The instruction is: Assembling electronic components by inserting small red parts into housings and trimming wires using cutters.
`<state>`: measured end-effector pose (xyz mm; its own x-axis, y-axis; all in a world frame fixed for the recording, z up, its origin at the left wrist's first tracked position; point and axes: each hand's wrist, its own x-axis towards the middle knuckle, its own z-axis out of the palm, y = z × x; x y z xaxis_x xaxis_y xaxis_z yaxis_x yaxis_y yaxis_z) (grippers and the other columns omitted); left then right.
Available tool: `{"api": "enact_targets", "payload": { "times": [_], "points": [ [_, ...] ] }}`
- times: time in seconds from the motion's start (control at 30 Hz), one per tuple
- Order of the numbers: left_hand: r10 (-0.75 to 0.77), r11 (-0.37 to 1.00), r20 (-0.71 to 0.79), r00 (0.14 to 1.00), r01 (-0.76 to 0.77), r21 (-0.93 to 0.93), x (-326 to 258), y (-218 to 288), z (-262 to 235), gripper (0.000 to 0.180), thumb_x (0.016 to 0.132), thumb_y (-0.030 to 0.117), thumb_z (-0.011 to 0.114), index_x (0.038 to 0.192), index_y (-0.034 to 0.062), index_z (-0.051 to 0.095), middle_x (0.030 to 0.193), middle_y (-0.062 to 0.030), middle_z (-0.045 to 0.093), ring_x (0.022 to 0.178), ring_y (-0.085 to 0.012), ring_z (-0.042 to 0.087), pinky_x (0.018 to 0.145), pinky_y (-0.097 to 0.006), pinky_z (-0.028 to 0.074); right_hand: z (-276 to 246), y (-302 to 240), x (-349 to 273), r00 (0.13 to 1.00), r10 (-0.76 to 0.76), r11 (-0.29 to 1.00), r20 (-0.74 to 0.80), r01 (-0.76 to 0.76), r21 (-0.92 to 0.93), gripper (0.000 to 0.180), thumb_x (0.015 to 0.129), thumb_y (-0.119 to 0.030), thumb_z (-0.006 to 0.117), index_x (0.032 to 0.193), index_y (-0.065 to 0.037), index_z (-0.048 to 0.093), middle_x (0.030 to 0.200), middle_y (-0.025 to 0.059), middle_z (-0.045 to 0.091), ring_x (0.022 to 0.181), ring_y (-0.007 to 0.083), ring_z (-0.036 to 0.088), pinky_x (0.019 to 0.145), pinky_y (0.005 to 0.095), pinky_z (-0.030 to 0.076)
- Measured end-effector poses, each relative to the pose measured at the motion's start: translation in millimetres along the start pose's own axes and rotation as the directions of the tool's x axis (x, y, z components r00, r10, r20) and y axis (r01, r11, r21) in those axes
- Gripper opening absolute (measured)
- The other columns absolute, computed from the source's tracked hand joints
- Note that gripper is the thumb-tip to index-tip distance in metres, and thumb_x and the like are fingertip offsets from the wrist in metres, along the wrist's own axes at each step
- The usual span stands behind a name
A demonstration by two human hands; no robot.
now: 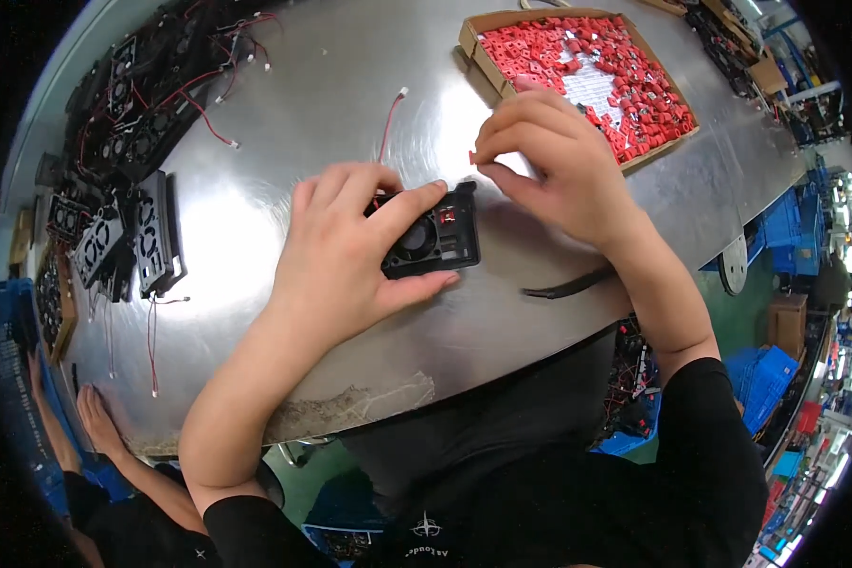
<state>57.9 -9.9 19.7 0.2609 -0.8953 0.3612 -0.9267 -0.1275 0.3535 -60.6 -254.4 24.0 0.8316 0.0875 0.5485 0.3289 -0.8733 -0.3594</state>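
Observation:
My left hand grips a black plastic housing with a small fan on the metal table. A small red part sits in a slot of the housing, to the right of the fan. One red wire with a white plug runs out from behind my left fingers. Off to the upper right of the housing, my right hand pinches a small red plastic part between thumb and fingertips, apart from the housing. Beyond that hand stands a shallow cardboard tray of many similar red parts.
Black fan units with red wires are heaped along the table's left side. A black tweezer-like tool lies near the front edge. At the lower left, another person's hand rests by the table edge. Blue bins stand to the right.

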Motion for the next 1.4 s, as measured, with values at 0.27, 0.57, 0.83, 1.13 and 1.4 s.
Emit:
{"api": "enact_targets", "payload": {
  "times": [0.27, 0.57, 0.83, 1.13, 1.4],
  "points": [
    [-0.014, 0.999, 0.053, 0.999, 0.016, -0.04, -2.5, -3.9, 1.7, 0.069, 0.073, 0.045, 0.087, 0.13, 0.012, 0.068, 0.117, -0.009, 0.065, 0.116, -0.0317, 0.06, 0.103, -0.046, 0.042, 13.6, -33.4, -5.1, 0.995, -0.016, 0.999, 0.099, 0.013, 0.032, 0.022, 0.074, -0.003, 0.083, 0.093, -0.008, 0.073, 0.098, 0.0022, 0.071, 0.092, 0.0257, 0.065, 0.082, 0.0387, 0.053],
    [-0.004, 0.999, 0.031, 0.999, 0.006, -0.04, -4.2, -6.0, 2.5, 0.066, 0.074, 0.044, 0.085, 0.13, 0.0138, 0.069, 0.114, -0.0076, 0.065, 0.113, -0.0305, 0.061, 0.103, -0.046, 0.041, 13.4, -41.2, -4.6, 0.992, 0.035, 0.999, 0.125, -0.036, 0.006, 0.021, 0.076, -0.004, 0.082, 0.095, -0.008, 0.074, 0.098, 0.0035, 0.07, 0.092, 0.025, 0.063, 0.08, 0.0388, 0.051],
    [0.0, 0.999, 0.036, 0.999, 0.001, -0.035, -2.7, -5.5, 3.9, 0.066, 0.075, 0.045, 0.085, 0.131, 0.0147, 0.069, 0.113, -0.0072, 0.065, 0.112, -0.0303, 0.061, 0.104, -0.047, 0.041, -1.0, -56.7, -12.2, 0.845, 0.39, 0.903, 0.366, -0.429, 0.03, 0.02, 0.09, -0.005, 0.069, 0.109, -0.008, 0.076, 0.068, 0.0095, 0.06, 0.057, 0.0227, 0.057, 0.057, 0.034, 0.046],
    [-0.034, 0.999, -0.004, 0.999, 0.034, -0.031, -3.8, -6.2, 4.4, 0.064, 0.076, 0.046, 0.086, 0.13, 0.0175, 0.07, 0.109, -0.0062, 0.064, 0.11, -0.0277, 0.062, 0.101, -0.046, 0.042, -14.3, -30.3, -6.4, 0.946, 0.163, 0.978, 0.281, -0.193, 0.083, 0.03, 0.088, -0.014, 0.076, 0.117, -0.005, 0.073, 0.08, 0.0101, 0.064, 0.071, 0.0241, 0.062, 0.065, 0.035, 0.05],
    [-0.143, 0.989, -0.034, 0.989, 0.144, 0.017, -5.5, -24.4, 0.8, 0.063, 0.078, 0.047, 0.084, 0.131, 0.0157, 0.07, 0.11, -0.0087, 0.066, 0.11, -0.0299, 0.061, 0.097, -0.044, 0.044, -50.9, -49.9, -12.6, 0.813, 0.286, 0.954, 0.507, -0.192, -0.23, 0.101, 0.056, -0.054, 0.094, 0.138, -0.007, 0.058, 0.105, 0.0111, 0.065, 0.105, 0.0309, 0.061, 0.092, 0.0431, 0.048]
  ]
}}
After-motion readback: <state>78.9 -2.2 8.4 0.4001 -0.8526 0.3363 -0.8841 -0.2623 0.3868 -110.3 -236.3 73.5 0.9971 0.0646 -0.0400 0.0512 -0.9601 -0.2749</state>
